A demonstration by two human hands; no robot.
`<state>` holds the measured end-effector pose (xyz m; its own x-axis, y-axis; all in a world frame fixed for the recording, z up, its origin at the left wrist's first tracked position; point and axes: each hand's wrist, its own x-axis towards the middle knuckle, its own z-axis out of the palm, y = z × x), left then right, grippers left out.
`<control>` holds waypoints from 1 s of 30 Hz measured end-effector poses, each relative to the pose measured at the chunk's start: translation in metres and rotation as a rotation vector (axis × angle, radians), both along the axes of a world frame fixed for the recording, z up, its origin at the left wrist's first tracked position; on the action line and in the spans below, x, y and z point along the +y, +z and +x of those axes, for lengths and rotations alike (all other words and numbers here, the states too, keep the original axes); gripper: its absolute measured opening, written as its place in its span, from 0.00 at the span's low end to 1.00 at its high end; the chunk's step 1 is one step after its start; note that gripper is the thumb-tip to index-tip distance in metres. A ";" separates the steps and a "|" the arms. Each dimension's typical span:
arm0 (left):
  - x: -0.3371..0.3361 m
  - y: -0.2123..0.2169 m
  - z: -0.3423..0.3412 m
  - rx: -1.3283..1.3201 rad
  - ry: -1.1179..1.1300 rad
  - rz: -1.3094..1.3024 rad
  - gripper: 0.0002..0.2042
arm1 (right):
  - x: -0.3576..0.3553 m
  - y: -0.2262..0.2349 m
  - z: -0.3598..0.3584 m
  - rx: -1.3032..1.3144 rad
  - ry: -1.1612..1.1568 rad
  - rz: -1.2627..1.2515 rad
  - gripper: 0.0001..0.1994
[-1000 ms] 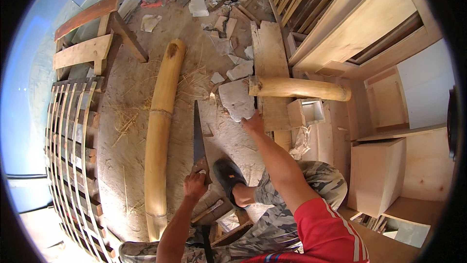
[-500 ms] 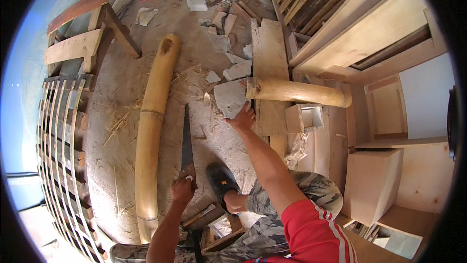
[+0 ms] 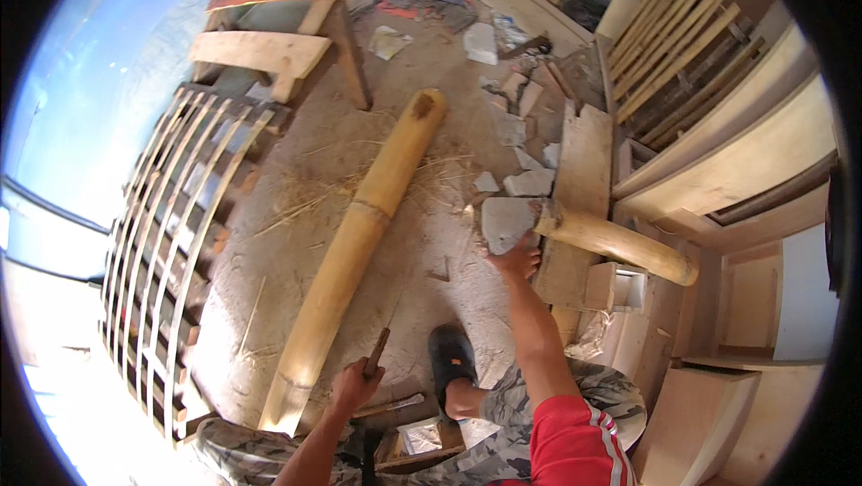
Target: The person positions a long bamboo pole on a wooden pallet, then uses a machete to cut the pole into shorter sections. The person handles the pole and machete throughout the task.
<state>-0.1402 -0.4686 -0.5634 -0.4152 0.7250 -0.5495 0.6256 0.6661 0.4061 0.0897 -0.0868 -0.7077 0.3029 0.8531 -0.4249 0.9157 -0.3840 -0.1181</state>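
Turning since the earlier frame, the saw (image 3: 382, 340) is now showing nearly edge-on. Straw (image 3: 301, 203) is littering the dusty floor (image 3: 260, 279), and cabinets (image 3: 693, 414) are standing at right. Between the pole (image 3: 359, 227) and the shoe (image 3: 452, 356), the saw is pointing forward, its long axis leaning slightly right. The left hand (image 3: 354, 387) is clasping its handle (image 3: 373, 360); the right hand (image 3: 516, 260), spread, is touching the near edge of the slab (image 3: 507, 218).
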 end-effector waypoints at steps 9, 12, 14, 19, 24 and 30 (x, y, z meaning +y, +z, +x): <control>-0.052 0.013 -0.003 -0.142 0.332 0.280 0.19 | -0.071 -0.004 -0.029 -0.046 -0.003 -0.015 0.74; -0.052 0.009 0.010 -0.132 0.374 0.487 0.19 | -0.100 -0.008 -0.024 -0.023 0.151 -0.083 0.74; -0.058 -0.001 0.013 -0.092 0.365 0.596 0.18 | -0.109 -0.003 -0.014 0.012 0.262 -0.124 0.73; -0.057 0.000 0.017 -0.191 0.384 0.489 0.16 | -0.116 0.024 0.006 0.038 0.368 -0.222 0.72; -0.051 0.001 0.014 -0.120 0.328 0.464 0.19 | -0.132 0.003 0.019 -0.115 0.294 0.166 0.65; -0.064 -0.045 0.004 -0.006 0.379 0.592 0.20 | -0.009 0.002 0.032 0.579 -0.444 0.511 0.57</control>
